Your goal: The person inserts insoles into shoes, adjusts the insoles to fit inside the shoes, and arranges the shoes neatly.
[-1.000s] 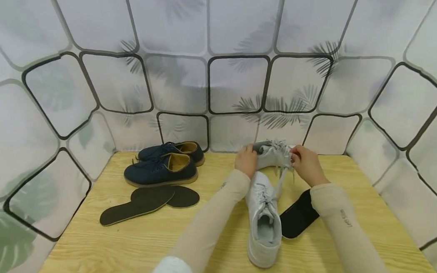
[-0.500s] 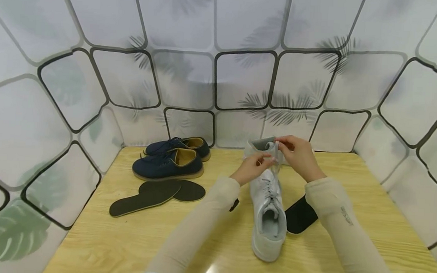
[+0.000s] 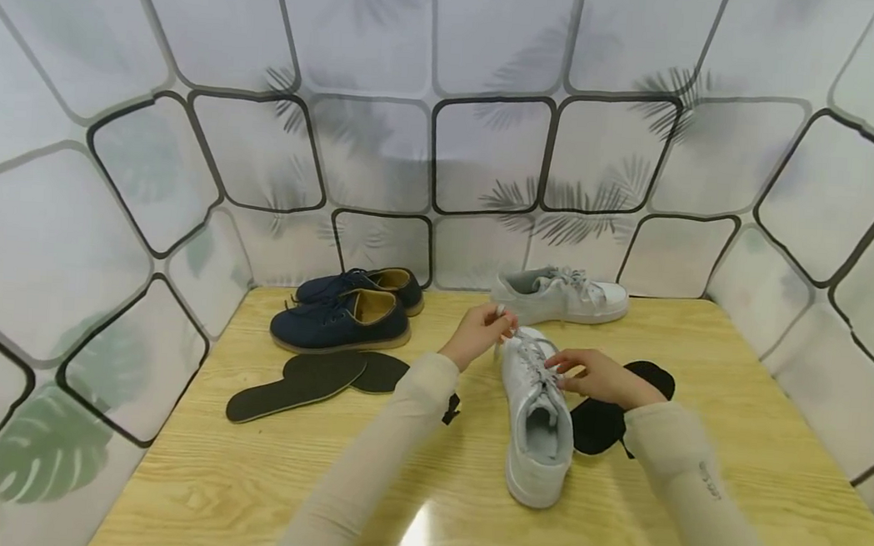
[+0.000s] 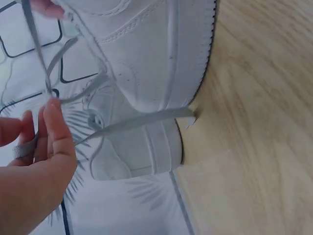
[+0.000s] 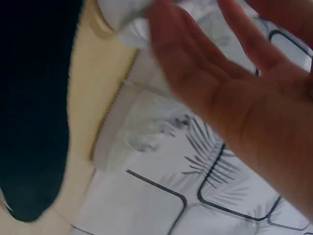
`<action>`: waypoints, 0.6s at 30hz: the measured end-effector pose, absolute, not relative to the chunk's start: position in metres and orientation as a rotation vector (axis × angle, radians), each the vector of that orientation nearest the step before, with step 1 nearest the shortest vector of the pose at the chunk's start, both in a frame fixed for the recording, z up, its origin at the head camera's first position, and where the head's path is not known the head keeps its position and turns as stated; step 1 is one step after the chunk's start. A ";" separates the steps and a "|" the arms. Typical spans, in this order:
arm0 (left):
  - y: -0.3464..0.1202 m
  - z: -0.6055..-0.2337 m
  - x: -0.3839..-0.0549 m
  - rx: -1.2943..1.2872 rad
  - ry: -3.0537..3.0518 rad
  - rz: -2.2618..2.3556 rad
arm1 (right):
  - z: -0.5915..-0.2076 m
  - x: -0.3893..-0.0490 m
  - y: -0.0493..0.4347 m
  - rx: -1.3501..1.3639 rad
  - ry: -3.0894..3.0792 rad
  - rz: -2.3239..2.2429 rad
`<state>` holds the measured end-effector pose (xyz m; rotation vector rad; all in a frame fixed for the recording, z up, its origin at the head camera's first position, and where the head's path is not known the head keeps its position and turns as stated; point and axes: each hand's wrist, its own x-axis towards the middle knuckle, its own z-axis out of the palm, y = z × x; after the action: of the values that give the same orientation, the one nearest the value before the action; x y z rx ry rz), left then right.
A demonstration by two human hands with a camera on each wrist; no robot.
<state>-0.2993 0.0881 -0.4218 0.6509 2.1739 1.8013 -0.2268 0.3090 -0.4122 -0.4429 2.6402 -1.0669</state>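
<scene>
- Right of centre on the wooden table (image 3: 243, 495), the near white shoe (image 3: 536, 429) stands upright, heel toward me, toe pointing away.
- Its mouth is open to me; inside I see grey lining and the tongue, the depth toward the toe hidden.
- My left hand (image 3: 476, 334) pinches a lace (image 4: 35, 39) between its fingertips, just left of the toe; a flat lace end sticks out beside those fingers.
- My right hand (image 3: 599, 376) has its fingertips at the laces on the shoe's right side; whether they grasp one, I cannot tell.
- Under my right wrist and beside that shoe lie black insoles (image 3: 596, 425), partly covered by my arm.
- Beyond the toe, the far white shoe (image 3: 570, 302) stands sideways, toe to the right; its opening shows grey inside.
- Well off to the left, two navy shoes (image 3: 336, 327) sit one behind the other, tan lining in both openings.
- In front of them, dark insoles (image 3: 287, 389) overlap flat on the table.
- Behind everything hangs a leaf-printed backdrop (image 3: 489, 159).
</scene>
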 end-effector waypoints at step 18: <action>0.105 -0.416 -0.298 0.853 2.427 1.207 | -0.443 -0.220 0.312 -0.412 2.909 -0.872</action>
<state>-0.2982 0.1052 -0.4157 0.8531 2.4267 1.2067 -0.2204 0.3120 -0.4431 -0.4119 2.9087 -0.8720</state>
